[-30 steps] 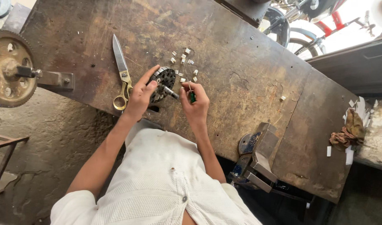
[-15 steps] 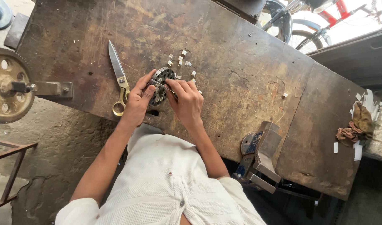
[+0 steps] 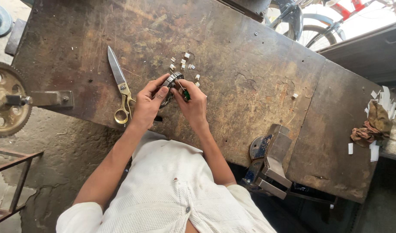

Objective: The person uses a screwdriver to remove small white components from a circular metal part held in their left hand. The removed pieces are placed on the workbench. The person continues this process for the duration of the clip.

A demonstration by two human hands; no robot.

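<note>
My left hand [image 3: 148, 102] grips a round dark metal part [image 3: 170, 82] on the worn wooden workbench [image 3: 250, 77]. My right hand [image 3: 193, 105] holds a small screwdriver with a green handle [image 3: 184, 92], its tip resting on the round part. Both hands are close together over the bench's near edge. Several small white bits [image 3: 185, 63] lie just beyond the part. Scissors with brass handles [image 3: 120, 86] lie to the left of my left hand.
A bench vise [image 3: 269, 159] is fixed at the near edge, right of my arms. A large rusty gear wheel [image 3: 6, 100] on a bracket sticks out at the left. A crumpled brown rag [image 3: 373, 126] and white scraps lie far right. A bicycle wheel [image 3: 312, 34] stands beyond.
My hands stay on the round part. The right hand has turned so the green-handled screwdriver shows again, its tip on the part. The camera view has shifted slightly.
</note>
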